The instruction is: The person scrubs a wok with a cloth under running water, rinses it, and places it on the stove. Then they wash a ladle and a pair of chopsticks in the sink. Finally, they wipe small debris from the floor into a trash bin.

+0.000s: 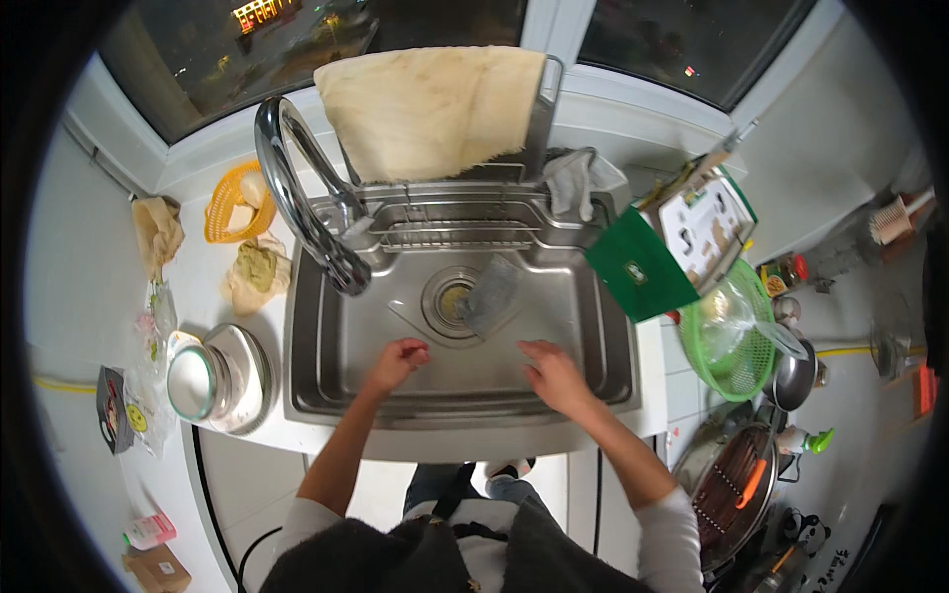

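Note:
Both bare hands hover over the near part of a stainless steel sink [385, 370]. My left hand [398, 365] has its fingers loosely curled and holds nothing that I can see. To its right my right hand [554, 374] hangs empty, its thumb apart from the fingers. Beyond them a grey, translucent bag-like piece [493, 296] lies on the sink floor, partly over the round drain [437, 311]. Neither hand touches it. A chrome gooseneck faucet [285, 178] arches in from the left, its spout over the basin.
Stacked bowls and plates [245, 385] stand left of the sink, near a yellow basket [222, 200]. A beige towel [437, 111] hangs behind. At right are an open green box [641, 267], a green colander [730, 363] and a large pan [730, 489].

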Available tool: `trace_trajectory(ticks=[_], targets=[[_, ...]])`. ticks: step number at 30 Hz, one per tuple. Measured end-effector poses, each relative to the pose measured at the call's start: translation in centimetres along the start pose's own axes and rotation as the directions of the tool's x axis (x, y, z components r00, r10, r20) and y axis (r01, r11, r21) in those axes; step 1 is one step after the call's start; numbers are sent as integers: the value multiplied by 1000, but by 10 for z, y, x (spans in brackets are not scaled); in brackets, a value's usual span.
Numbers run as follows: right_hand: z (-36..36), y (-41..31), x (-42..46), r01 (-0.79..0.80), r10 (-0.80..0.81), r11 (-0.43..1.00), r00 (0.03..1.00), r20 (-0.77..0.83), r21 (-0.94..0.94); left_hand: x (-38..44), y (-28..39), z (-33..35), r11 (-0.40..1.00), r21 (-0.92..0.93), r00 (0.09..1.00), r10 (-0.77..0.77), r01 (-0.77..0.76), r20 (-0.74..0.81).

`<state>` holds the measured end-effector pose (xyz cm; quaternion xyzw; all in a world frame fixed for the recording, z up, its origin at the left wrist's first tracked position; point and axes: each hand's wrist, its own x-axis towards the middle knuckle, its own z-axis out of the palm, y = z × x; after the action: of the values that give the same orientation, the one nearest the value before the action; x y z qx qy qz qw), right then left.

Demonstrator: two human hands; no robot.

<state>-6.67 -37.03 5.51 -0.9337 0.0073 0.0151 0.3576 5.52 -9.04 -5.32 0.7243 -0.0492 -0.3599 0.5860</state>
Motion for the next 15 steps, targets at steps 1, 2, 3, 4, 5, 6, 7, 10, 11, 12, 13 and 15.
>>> trace_trajectory(ticks=[1, 2, 3, 4, 5, 6, 7, 10, 11, 12, 13, 15], targets=[[44, 21, 29, -15, 14, 999, 999, 43, 28, 0, -2, -7, 1000, 15, 999, 27, -28, 20], [81, 43, 52, -71, 72, 997, 997, 32, -9, 2, -3, -11, 998, 33, 997, 58, -59, 53], [116, 63, 70, -136, 137, 990, 991, 12, -42, 4, -2, -11, 999, 22, 997, 39, -40, 62], [145, 76, 84, -203, 203, 976, 979, -8, -75, 5, -4, -13, 1000, 9, 997, 18, -19, 72], [166, 80, 95, -226, 223, 968, 974, -39, -111, -1, -2, -18, 1000, 19, 998, -21, 20, 64], [185, 83, 103, -250, 243, 956, 968, -68, -152, -7, -2, -24, 998, 23, 997, -60, 59, 57], [203, 91, 109, -274, 258, 942, 960, -104, -194, -11, -5, -29, 995, -6, 994, -95, 96, 61], [236, 136, 114, -377, 385, 888, 923, -22, -264, -13, -10, -48, 974, -91, 975, -201, 209, 89], [239, 132, 116, -363, 379, 884, 925, -4, -294, -12, -21, -62, 993, 0, 993, -121, 121, -10], [229, 126, 115, -345, 370, 876, 929, 11, -338, -7, -35, -72, 995, 90, 995, -25, 34, -97], [223, 119, 118, -324, 361, 866, 932, 27, -381, -7, -50, -82, 981, 188, 982, 76, -42, -174], [208, 133, 110, -330, 343, 865, 939, -34, -378, 10, -15, -84, 842, 508, 873, 376, -181, -311]])
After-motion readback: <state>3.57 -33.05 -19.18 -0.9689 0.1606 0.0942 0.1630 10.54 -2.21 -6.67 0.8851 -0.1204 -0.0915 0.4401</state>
